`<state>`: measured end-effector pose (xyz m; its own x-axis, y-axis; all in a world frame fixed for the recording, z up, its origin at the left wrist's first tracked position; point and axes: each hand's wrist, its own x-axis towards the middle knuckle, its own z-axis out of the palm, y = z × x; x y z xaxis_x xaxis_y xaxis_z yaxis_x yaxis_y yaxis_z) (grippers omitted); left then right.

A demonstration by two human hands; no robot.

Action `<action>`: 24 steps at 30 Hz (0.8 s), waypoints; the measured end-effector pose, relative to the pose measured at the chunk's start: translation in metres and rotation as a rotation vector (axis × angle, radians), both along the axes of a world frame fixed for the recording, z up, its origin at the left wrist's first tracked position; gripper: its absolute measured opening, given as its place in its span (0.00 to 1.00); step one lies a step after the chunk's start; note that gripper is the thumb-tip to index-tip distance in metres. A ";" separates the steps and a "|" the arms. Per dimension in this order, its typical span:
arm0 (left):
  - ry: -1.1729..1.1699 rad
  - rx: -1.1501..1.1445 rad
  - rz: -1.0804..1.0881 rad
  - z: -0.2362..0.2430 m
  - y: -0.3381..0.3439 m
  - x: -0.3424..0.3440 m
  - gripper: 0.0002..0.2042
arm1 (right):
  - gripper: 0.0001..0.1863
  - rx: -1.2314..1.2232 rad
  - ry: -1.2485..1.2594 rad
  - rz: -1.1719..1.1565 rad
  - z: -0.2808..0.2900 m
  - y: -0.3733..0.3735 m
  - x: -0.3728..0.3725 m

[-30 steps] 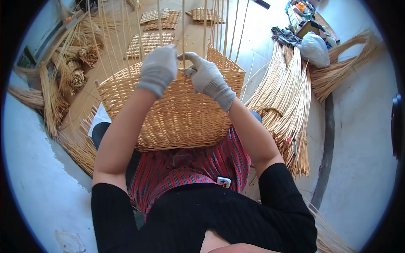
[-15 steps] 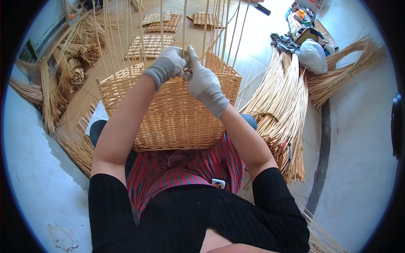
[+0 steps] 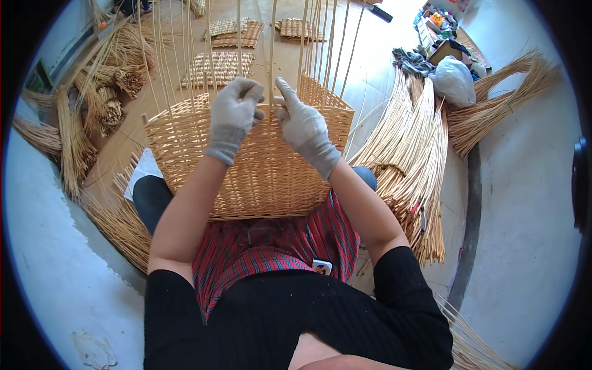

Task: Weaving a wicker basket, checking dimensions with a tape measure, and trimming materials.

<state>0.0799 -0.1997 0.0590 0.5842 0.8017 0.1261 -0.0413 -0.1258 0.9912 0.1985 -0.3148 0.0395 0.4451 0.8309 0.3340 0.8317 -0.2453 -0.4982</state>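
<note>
A wicker basket (image 3: pixel 246 179) of pale woven rods stands in front of me at my lap, with tall upright stakes (image 3: pixel 272 49) rising from its sides. Both of my hands wear light grey knit gloves. My left hand (image 3: pixel 233 116), fingers curled in a pinch, is at the near rim, left of the middle stake; what it pinches is too small to make out. Just right of that stake, my right hand (image 3: pixel 303 126) grips the rim, its index finger pointing up and the other fingers bent in. The rods under its fingers are partly hidden.
Long bundles of loose rods (image 3: pixel 410 160) lie to the right, beside a white plastic bag (image 3: pixel 453 81). More bundles (image 3: pixel 102 80) are heaped at the left. Woven mats (image 3: pixel 217 68) lie on the floor beyond the basket. A red striped apron (image 3: pixel 259 259) covers my lap.
My left hand has drawn away from the right one, back toward me and to the left. The right hand has come slightly nearer and remains at the rim.
</note>
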 end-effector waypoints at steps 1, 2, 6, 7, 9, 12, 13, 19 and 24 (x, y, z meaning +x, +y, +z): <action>-0.071 -0.099 0.022 -0.005 -0.005 -0.005 0.10 | 0.35 0.012 0.003 0.007 -0.002 0.000 0.001; -0.084 -0.160 0.020 -0.009 -0.009 -0.010 0.11 | 0.34 0.007 0.070 0.017 -0.003 0.000 0.003; -0.056 0.036 0.021 -0.012 -0.019 -0.005 0.17 | 0.32 0.068 0.088 0.112 -0.006 -0.001 0.008; -0.083 0.065 0.040 -0.008 -0.015 0.000 0.17 | 0.30 0.062 0.155 0.111 -0.006 -0.001 0.009; 0.000 0.096 -0.037 0.003 -0.005 0.012 0.17 | 0.28 0.056 0.215 0.112 -0.005 -0.001 0.010; -0.009 0.092 0.004 0.007 0.001 0.016 0.13 | 0.23 0.143 0.317 0.145 -0.003 -0.002 0.008; -0.030 0.042 0.006 0.004 0.001 0.014 0.12 | 0.23 0.145 0.315 0.150 -0.002 -0.001 0.007; -0.343 -0.154 0.068 -0.043 -0.019 -0.012 0.08 | 0.21 0.161 0.508 0.144 0.005 -0.002 0.002; -0.463 -0.412 0.115 -0.052 -0.022 -0.011 0.09 | 0.22 0.041 0.545 0.112 0.013 0.001 0.007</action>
